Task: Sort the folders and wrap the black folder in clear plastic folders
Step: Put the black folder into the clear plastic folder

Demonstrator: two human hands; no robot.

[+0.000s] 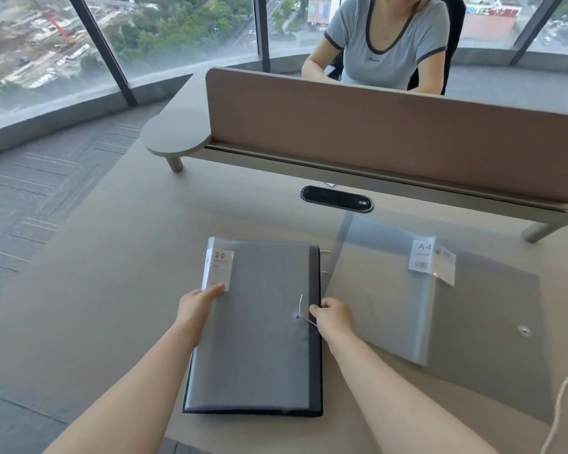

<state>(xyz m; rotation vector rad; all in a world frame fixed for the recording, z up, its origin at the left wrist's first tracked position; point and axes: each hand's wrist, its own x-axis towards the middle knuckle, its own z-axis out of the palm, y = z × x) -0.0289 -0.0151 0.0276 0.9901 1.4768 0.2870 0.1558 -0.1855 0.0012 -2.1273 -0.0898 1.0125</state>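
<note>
As seen from the head view: every line below is drawn from that single view.
Step in hand: the black folder [314, 339] is judged to be partly wrapped, its front overlaid by a clear plastic folder [259, 322], both lying flat on the desk [118, 257] near its front edge.
Left hand [199, 304]: pressed on the clear cover's left edge, fingertips resting on the white label [217, 271]; nothing is gripped.
Right hand [333, 314]: closed in a pinch on the elastic string [305, 314] beside the cover's round button.
Second clear folder [391, 290]: laid open to the right, touching the wrapped one.
Next move: the string is probably to be wound around the button, with the cover kept aligned.
Writing: "20" is read on the left label; "A4" [422, 255] and "20" on the right tags; smaller print is illegible.
</note>
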